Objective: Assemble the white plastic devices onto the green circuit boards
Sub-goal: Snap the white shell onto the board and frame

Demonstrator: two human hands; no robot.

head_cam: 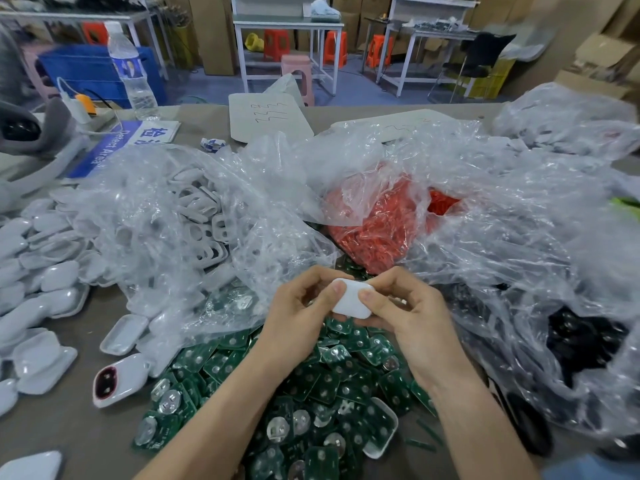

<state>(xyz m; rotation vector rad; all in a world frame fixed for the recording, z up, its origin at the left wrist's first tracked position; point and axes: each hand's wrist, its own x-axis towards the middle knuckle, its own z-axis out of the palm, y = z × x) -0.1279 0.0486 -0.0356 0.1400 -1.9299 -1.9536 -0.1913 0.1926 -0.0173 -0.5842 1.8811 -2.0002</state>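
Hidden or indistinct — bench view
Ends of white plastic shell (pixel 353 301) covered by left hand (pixel 301 306) and right hand (pixel 412 317); green circuit boards (pixel 325 386) partly under forearms (pixel 242 400); red parts (pixel 377 237) indistinct through plastic bag (pixel 346 192) — kind untellable.

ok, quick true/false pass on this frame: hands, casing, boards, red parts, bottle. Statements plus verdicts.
1. The left hand and the right hand both grip one white plastic casing. True.
2. The casing is held over the pile of green circuit boards. True.
3. The red parts lie loose on the bare table. False: they sit inside a clear plastic bag.
4. The water bottle lies on its side. False: it stands upright at the far left of the table.
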